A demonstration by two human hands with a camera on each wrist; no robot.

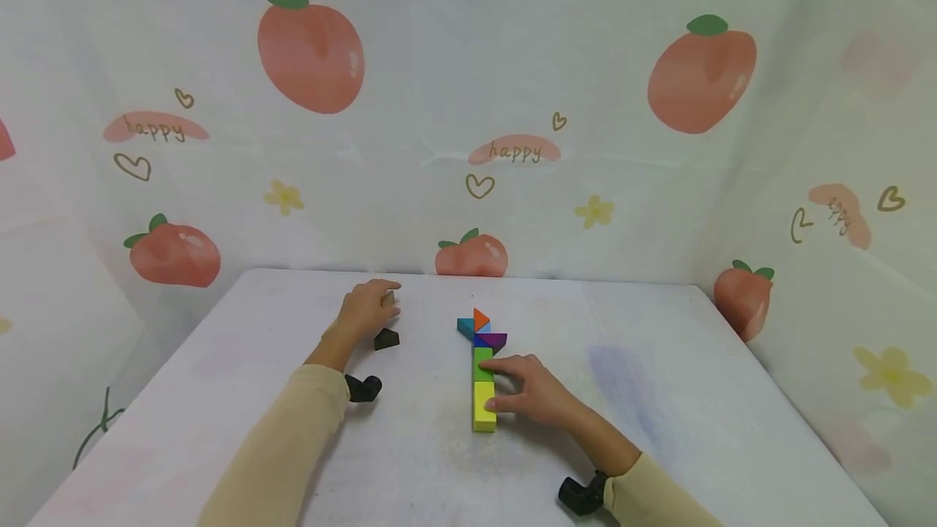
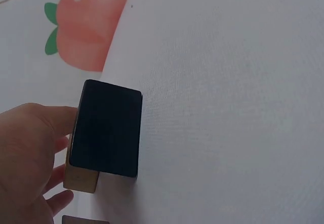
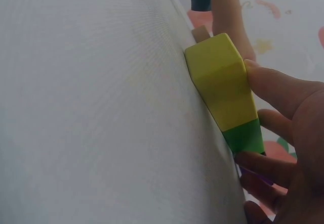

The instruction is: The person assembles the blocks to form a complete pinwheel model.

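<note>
The left hand (image 1: 366, 309) is at the far left of the row, its fingers and thumb round a tan block (image 2: 81, 179), partly hidden by the hand in the head view. A dark block (image 1: 386, 339) stands on the table just nearer than it; its black face (image 2: 107, 128) covers part of the tan block in the left wrist view. My right hand (image 1: 540, 391) reaches in from the right. Its thumb touches a yellow block (image 1: 484, 417), and a forefinger rests on the green block (image 1: 483, 364) joined end to end with the yellow one.
Beyond the green block, the row continues with a purple triangle (image 1: 496, 340), a teal piece (image 1: 465, 327) and an orange triangle (image 1: 480, 319); small blue pieces lie among them. The white tabletop (image 1: 410, 462) ends at a fruit-printed curtain (image 1: 410, 210).
</note>
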